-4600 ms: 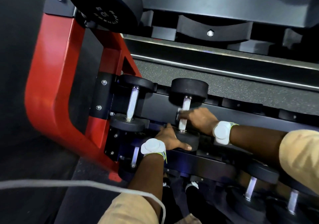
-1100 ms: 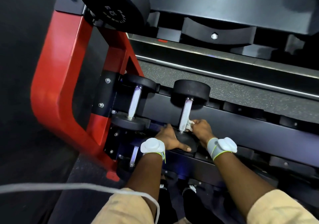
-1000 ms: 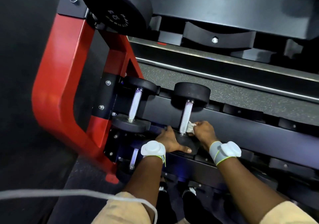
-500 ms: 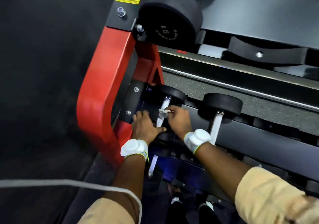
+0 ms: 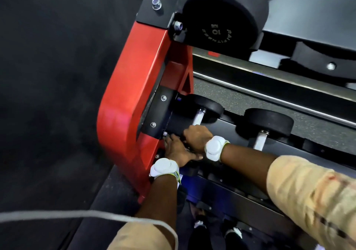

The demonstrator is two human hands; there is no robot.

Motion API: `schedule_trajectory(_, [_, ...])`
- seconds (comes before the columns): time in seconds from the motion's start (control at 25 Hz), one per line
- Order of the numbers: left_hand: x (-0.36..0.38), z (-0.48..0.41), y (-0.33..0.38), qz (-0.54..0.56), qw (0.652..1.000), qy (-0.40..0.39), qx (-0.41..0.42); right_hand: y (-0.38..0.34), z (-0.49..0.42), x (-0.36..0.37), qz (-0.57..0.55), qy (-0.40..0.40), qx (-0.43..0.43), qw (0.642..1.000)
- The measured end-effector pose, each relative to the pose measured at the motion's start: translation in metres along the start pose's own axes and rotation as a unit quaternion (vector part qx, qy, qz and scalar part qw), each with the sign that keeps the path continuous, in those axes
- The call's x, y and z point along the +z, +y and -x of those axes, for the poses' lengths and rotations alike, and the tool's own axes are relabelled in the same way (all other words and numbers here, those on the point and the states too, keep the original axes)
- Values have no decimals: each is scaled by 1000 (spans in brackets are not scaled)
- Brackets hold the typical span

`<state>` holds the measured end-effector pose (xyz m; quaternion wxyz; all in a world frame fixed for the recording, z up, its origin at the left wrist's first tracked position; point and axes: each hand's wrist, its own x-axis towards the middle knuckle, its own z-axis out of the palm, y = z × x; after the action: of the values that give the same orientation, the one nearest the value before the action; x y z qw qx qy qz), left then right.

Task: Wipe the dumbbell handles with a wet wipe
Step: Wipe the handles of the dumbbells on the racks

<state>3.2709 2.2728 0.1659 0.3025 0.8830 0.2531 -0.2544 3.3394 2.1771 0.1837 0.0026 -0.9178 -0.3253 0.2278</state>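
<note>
The right hand (image 5: 196,137) gripped the lower end of the knurled silver metal handle (image 5: 199,117) of the small black rubber dumbbell (image 5: 209,106) beside the red steel rack frame (image 5: 131,105). The wet wipe was hidden, presumably under its curled fingers. The left hand (image 5: 176,149) lay with straight fingers on the near head, steadying it. This looked like mid-wipe; the next move called for a stroke up the bare handle.

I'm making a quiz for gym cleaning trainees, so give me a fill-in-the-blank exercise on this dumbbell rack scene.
The rack's end frame is painted ____.
The large dumbbell on the upper shelf is marked ____.
The right hand grips the ____ of the small dumbbell nearest that frame.
Missing words: red; 10; handle.
</note>
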Motion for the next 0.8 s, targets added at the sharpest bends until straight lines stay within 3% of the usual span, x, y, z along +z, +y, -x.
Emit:
schedule_trajectory(0.08, [1, -1, -3, 3, 1000, 2, 4, -8, -5, -7, 7, -33, 8, 999])
schedule_trajectory(0.28, [1, 0, -2, 13, 1000, -1, 7, -8, 0, -11, 18, 6, -19, 1000])
schedule_trajectory(0.44, [0, 2, 0, 14, 1000, 6, 9, -8, 0, -13, 26, -53, -10, 998])
schedule_trajectory(0.56, [0, 3, -1, 26, 1000, 2, 8, -8, 3, -18, 40, -14, -43, 998])
schedule_trajectory(0.8, [-1, 3, 1, 25, 1000, -2, 8, -13, 5, -15, 40, -39, -28, 998])
